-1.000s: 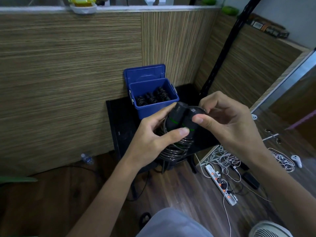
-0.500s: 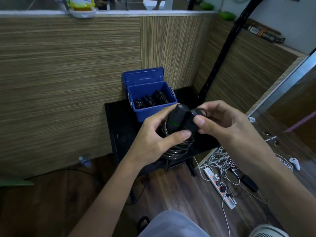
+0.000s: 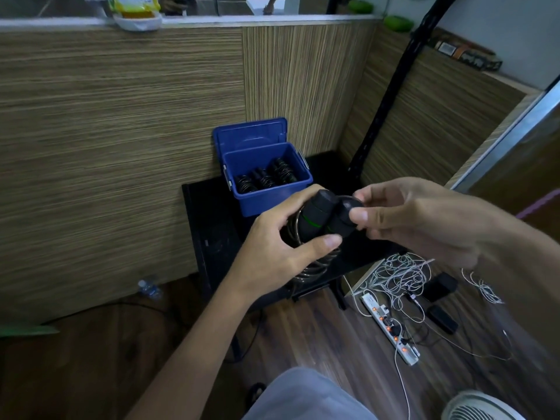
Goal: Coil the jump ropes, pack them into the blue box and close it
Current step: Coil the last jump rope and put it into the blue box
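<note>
My left hand point(image 3: 281, 250) grips a coiled jump rope point(image 3: 315, 219) by its two black handles with green rings; the clear rope loops hang below my fingers. My right hand point(image 3: 418, 219) pinches the end of the right handle with thumb and forefinger. Just beyond the hands, the blue box point(image 3: 274, 198) stands open on a black low table point(image 3: 209, 231), its lid point(image 3: 251, 136) leaning back against the wall. Several coiled jump ropes point(image 3: 265, 177) lie side by side inside it.
Striped wooden panels rise behind the table. On the wood floor to the right lie a power strip point(image 3: 391, 331), tangled white cables point(image 3: 400, 274) and black adapters. A black pole point(image 3: 391, 86) leans at the corner. A fan point(image 3: 481, 407) shows at bottom right, a bottle point(image 3: 148, 287) at left.
Both hands with the coiled rope have stayed in front of the box; my right hand's fingers have shifted to the tip of the right handle.
</note>
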